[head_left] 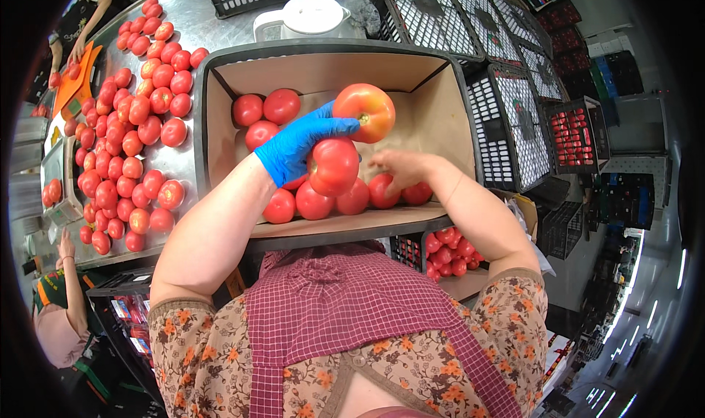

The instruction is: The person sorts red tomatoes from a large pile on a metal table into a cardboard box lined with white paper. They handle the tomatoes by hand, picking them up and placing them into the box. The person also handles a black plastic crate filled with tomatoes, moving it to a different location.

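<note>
The work in hand looks to be sorting tomatoes, and by the look of things it is well under way but not near its end. The cardboard-lined crate [433, 110] in front of the person holds only about a dozen tomatoes: three at its back left corner [263, 111] and a row along its near edge [345, 198], with most of its brown floor bare. A large spread of sorted-looking red tomatoes [128, 135] already covers the steel desk [198, 22] to the left of the crate, so much seems done, while what lies in the crate is, I judge, still to be handled.

The left hand [297, 146], in a blue glove, is closed in a grip on two fruits at once: a paler orange-red tomato [365, 112] pinched at the fingertips, raised above the crate's middle, and a deeper red tomato [334, 165] held against the palm just below it. The right hand [400, 167], bare, reaches down into the near row with fingers spread, touching the fruit there; whether it has closed on one I cannot tell.

Below the crate's right corner a lower box of small tomatoes [449, 253] shows. Black mesh crates [507, 117] stand to the right and behind, one farther off filled with red produce [574, 135]. A white lidded jug [312, 16] sits on the desk behind the crate. At far left another person's hand [76, 51] works at an orange board [73, 80].
</note>
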{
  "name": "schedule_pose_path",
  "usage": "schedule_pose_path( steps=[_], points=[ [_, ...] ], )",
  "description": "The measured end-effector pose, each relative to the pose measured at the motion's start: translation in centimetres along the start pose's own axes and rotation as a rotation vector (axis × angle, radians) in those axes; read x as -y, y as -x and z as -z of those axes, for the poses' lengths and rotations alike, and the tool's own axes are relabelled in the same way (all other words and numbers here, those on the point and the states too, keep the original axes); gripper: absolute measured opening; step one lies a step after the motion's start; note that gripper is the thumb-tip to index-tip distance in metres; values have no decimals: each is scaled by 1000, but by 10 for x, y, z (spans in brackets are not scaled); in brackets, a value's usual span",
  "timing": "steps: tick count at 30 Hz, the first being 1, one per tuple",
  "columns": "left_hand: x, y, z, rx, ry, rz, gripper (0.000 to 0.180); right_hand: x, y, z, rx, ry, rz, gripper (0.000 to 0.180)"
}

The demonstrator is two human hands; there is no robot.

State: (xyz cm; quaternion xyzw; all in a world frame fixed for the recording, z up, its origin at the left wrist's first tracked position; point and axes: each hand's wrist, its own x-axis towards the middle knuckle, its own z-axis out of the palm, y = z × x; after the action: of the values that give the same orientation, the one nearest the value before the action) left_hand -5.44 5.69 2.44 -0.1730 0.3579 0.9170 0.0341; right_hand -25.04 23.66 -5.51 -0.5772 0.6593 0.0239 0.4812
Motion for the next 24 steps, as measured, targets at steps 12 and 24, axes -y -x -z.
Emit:
schedule_pose_path(
  steps=[12,24],
  points=[
    [0,-10,22,-188,189,15,57,34,7,25,-340,63,-53,68],
    [-4,-8,13,-139,283,-119,59,87,44,36,-464,-1402,493,72]
  ],
)
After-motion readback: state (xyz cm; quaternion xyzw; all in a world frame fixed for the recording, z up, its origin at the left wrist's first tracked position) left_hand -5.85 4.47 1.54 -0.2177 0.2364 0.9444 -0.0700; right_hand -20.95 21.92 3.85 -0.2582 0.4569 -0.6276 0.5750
